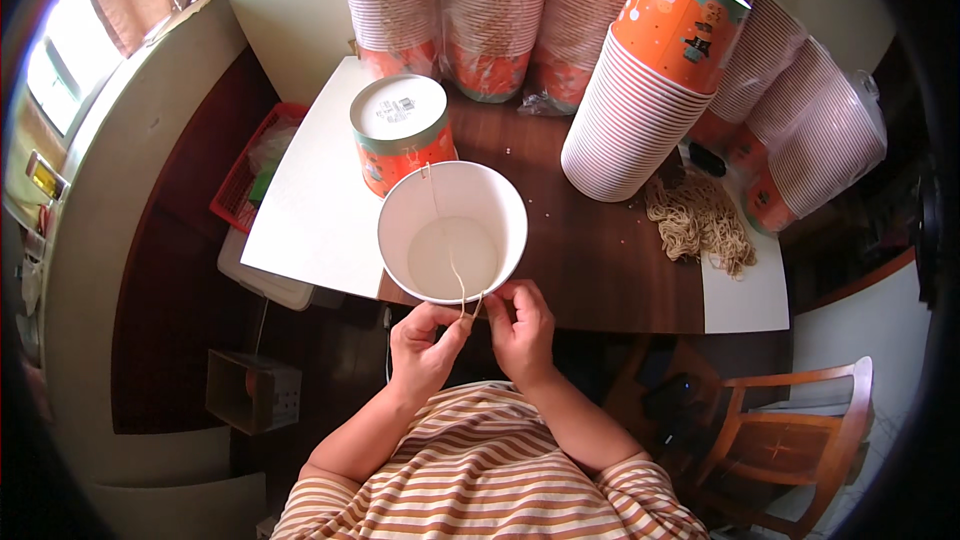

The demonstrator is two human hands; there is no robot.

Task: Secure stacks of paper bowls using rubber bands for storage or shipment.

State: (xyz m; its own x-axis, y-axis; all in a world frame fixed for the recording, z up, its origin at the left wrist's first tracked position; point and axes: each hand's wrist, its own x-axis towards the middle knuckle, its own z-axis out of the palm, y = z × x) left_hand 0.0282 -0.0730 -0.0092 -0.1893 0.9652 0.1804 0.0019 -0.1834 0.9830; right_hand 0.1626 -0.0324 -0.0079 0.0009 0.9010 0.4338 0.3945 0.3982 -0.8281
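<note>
White paper bucket (452, 232) upright at table (600, 260) near edge, mouth open for easy reach. Left hand (425, 345) and right hand (520, 325), just below bucket rim, pinched closed on thin string (463, 295), probably handle cord.

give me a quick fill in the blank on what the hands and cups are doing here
Both hands, left hand and right hand, pinch a thin ____ at the rim of the open cup.
The open cup's inside is ____ in colour.
Behind it, an orange cup stands ____ down.
Loose strings lie in a pile to the person's ____.

Missing words: string; white; upside; right
</note>
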